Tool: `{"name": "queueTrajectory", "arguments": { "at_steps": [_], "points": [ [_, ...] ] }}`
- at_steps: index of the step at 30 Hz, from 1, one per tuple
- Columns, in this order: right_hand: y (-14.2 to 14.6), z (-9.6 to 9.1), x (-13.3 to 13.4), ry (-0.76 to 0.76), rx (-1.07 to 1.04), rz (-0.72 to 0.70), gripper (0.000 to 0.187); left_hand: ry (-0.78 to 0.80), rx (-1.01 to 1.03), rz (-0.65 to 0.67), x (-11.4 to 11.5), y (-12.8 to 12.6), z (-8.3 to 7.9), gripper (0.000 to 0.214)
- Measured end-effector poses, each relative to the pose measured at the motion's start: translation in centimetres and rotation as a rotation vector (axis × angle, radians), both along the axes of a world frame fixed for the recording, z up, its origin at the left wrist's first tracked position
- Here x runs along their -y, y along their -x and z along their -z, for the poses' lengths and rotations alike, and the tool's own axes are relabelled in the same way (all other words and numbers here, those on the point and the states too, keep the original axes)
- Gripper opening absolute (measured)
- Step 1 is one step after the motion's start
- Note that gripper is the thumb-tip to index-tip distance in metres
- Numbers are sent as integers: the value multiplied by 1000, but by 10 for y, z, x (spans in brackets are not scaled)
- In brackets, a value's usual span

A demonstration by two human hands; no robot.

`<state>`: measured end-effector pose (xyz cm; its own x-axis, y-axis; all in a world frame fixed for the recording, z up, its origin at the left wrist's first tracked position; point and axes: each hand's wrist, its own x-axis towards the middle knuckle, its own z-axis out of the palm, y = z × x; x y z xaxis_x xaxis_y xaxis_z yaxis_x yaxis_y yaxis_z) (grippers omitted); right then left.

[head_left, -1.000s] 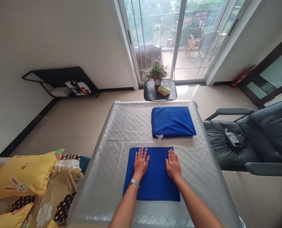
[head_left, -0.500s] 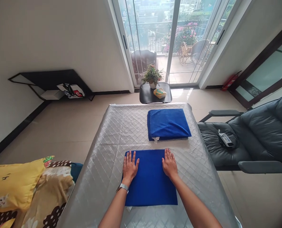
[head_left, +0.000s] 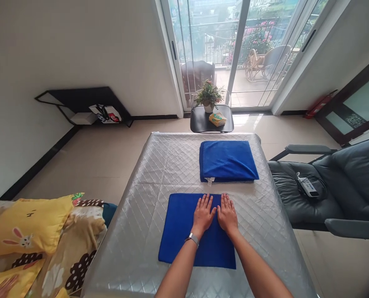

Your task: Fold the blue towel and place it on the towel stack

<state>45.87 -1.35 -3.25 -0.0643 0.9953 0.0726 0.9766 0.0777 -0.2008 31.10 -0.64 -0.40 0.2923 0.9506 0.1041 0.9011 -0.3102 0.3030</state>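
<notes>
A folded blue towel (head_left: 179, 225) lies flat near the front of the table under a silver quilted cover (head_left: 159, 165). My left hand (head_left: 203, 214) and my right hand (head_left: 227, 214) rest palm down side by side on the towel's right half, fingers stretched out and pointing away from me. A watch sits on my left wrist. Beyond them, at the far right of the table, lies a thicker stack of folded blue towels (head_left: 227, 160) with a white label at its near edge.
A grey reclining chair (head_left: 327, 186) with a small device and cable on its seat stands right of the table. Yellow patterned bedding (head_left: 32, 231) lies at the left. A small black side table (head_left: 211, 119) with a plant and tissue pack stands before the glass doors.
My left hand has slid right across the towel from its left edge to beside my right hand. The right hand has barely moved. The camera view shifted slightly.
</notes>
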Motion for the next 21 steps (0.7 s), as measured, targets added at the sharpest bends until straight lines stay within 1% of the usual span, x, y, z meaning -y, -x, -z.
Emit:
{"name": "queueTrajectory", "arguments": {
  "at_steps": [5,7,9,13,15,17,19,20,21],
  "points": [
    [2,-1,-1,2,-35,4,62,3,-107,-222,-6,95,5,58],
    [2,-1,-1,-1,-36,10,62,-6,-135,-290,-8,122,8,58],
    [2,0,-1,-3,-28,12,62,-17,-148,-334,-9,138,10,59],
    [0,-1,-4,5,-15,4,62,-8,-147,-358,-11,145,11,61],
    [1,-4,-5,14,-15,0,62,18,-141,-353,-14,144,7,61],
    [2,-10,-3,19,-17,7,63,16,-127,-384,-17,140,0,63],
    [5,-15,3,-2,-21,16,62,-25,-102,-415,-18,128,-8,65],
    [6,-16,8,-21,-23,17,62,-47,-86,-398,-17,118,-12,64],
    [8,-17,13,-40,-24,15,62,-62,-70,-349,-14,104,-16,63]
  ]
}}
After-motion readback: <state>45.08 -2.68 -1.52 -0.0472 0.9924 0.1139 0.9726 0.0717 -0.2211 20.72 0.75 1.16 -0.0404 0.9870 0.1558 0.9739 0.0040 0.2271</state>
